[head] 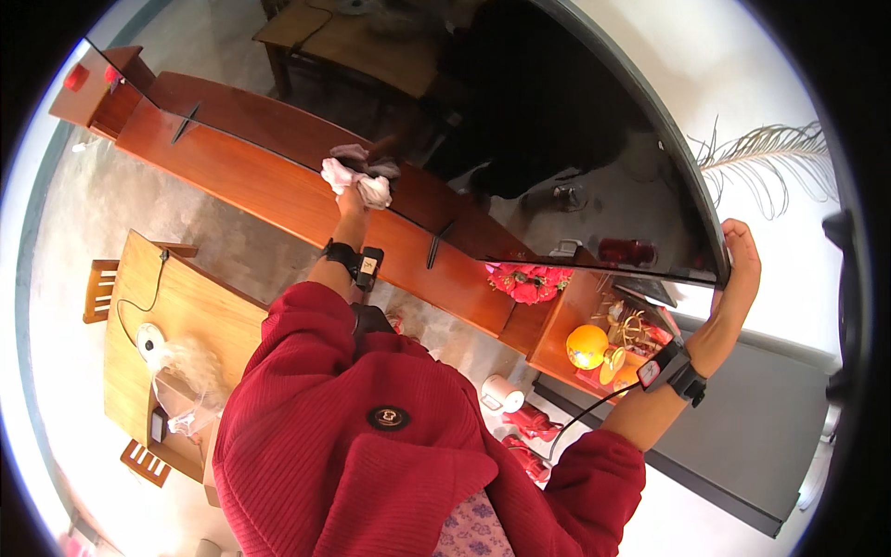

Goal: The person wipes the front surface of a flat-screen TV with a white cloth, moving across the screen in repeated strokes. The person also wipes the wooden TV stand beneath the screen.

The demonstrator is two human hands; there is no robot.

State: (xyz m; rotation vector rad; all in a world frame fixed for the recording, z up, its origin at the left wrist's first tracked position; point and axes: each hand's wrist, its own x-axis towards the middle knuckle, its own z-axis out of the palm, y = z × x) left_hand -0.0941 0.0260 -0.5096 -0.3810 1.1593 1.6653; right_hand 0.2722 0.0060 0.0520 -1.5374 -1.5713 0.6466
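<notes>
A large dark television (557,139) stands on a long reddish-brown wooden cabinet (278,191), its glossy screen reflecting the room. My left hand (351,200) holds a crumpled pale pink and white cloth (376,191) against the lower part of the screen, where its reflection shows. At the television's lower right corner, my right hand (742,247) is wrapped on the side edge, fingers bent; part of the thumb side is hidden. Both wrists wear black straps with small devices, and a black cable runs from the right one.
Red flowers (530,282) sit under the screen. A yellow round ornament (587,347) and gold decorations stand on the cabinet's right end, beside a grey appliance or box (745,411). A feathery plume (773,163) is near the wall. Behind left stands a wooden table (188,292) with chairs.
</notes>
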